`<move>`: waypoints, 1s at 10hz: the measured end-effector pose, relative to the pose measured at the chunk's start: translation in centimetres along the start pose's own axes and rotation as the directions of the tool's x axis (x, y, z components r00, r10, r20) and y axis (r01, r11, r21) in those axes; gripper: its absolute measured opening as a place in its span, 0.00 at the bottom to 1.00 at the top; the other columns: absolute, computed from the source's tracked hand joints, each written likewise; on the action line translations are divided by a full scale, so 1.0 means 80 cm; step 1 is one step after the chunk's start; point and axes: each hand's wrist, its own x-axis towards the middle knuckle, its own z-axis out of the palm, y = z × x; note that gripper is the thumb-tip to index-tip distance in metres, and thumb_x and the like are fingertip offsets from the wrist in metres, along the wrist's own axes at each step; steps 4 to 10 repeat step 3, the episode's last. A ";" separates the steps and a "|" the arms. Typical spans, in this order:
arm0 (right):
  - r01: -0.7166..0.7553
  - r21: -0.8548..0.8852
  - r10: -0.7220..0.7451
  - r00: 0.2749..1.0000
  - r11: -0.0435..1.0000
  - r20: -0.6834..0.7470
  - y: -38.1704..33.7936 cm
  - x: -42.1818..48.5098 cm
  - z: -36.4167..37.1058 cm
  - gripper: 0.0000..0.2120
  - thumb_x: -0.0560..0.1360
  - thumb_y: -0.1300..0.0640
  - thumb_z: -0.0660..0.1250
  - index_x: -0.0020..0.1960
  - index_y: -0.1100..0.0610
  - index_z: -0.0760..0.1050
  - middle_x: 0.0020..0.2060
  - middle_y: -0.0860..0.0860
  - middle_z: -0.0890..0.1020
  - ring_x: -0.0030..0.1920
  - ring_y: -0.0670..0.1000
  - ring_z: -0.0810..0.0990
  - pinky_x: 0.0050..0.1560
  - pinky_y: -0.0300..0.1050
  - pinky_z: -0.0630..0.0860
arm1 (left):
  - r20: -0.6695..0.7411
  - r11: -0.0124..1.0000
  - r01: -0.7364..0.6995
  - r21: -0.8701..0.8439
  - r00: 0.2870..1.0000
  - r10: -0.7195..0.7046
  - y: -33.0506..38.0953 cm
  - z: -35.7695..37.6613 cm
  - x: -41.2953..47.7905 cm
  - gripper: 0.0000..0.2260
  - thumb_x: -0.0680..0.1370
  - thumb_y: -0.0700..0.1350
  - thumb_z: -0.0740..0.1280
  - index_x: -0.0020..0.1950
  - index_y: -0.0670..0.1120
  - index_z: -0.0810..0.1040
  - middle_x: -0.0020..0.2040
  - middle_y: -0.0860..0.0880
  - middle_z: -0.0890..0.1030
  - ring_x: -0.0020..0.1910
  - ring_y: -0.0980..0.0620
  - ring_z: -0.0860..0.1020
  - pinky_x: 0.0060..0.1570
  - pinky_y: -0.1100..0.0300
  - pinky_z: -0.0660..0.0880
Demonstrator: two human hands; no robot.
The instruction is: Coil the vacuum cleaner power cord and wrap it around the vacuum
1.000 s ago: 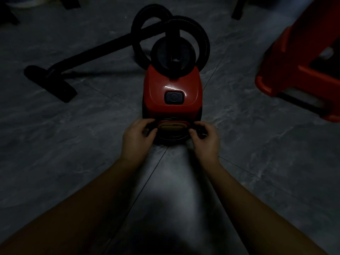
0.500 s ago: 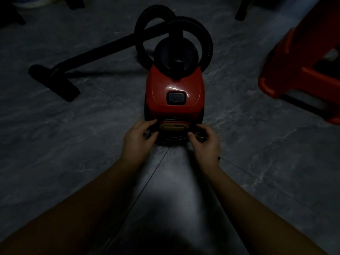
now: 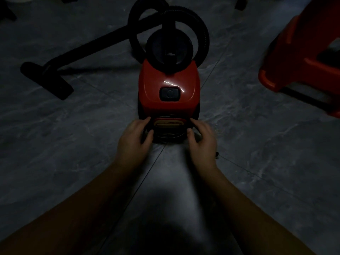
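Note:
A small red vacuum cleaner (image 3: 168, 87) stands on the dark tiled floor in front of me, its black hose (image 3: 200, 30) looped behind it. Dark loops of power cord (image 3: 168, 134) lie coiled around its near end, below a yellowish panel. My left hand (image 3: 133, 141) grips the cord loops at the left of that end, thumb and fingers curled round them. At the right side my right hand (image 3: 201, 138) curls its fingers on the cord too. The scene is dim and the cord's end is hidden.
The black wand and floor nozzle (image 3: 47, 78) lie on the floor at the left. A red plastic stool (image 3: 301, 57) stands at the right. Dark furniture legs (image 3: 240, 3) show at the top edge.
Both hands have stayed at the vacuum's near end, shifting only slightly on the cord. The view has drifted a little.

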 end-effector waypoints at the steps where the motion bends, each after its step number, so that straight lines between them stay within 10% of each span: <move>1: -0.041 0.002 0.040 0.998 0.999 0.056 -0.002 -0.002 -0.002 0.18 0.81 0.55 0.63 0.71 0.53 0.73 0.63 0.44 0.76 0.64 0.44 0.73 0.67 0.47 0.73 | 0.086 0.998 0.010 0.064 0.996 -0.015 0.004 -0.006 0.000 0.21 0.80 0.44 0.66 0.73 0.42 0.71 0.62 0.45 0.78 0.59 0.48 0.77 0.58 0.54 0.76; 3: -0.012 -0.278 0.083 0.967 0.960 0.242 -0.021 -0.035 -0.027 0.27 0.80 0.50 0.62 0.77 0.53 0.63 0.75 0.51 0.68 0.73 0.52 0.66 0.74 0.53 0.64 | 0.310 0.973 0.085 0.214 0.939 -0.150 0.029 -0.020 -0.019 0.28 0.80 0.55 0.63 0.76 0.43 0.65 0.68 0.41 0.75 0.64 0.42 0.74 0.62 0.51 0.71; 10: -0.012 -0.278 0.083 0.967 0.960 0.242 -0.021 -0.035 -0.027 0.27 0.80 0.50 0.62 0.77 0.53 0.63 0.75 0.51 0.68 0.73 0.52 0.66 0.74 0.53 0.64 | 0.310 0.973 0.085 0.214 0.939 -0.150 0.029 -0.020 -0.019 0.28 0.80 0.55 0.63 0.76 0.43 0.65 0.68 0.41 0.75 0.64 0.42 0.74 0.62 0.51 0.71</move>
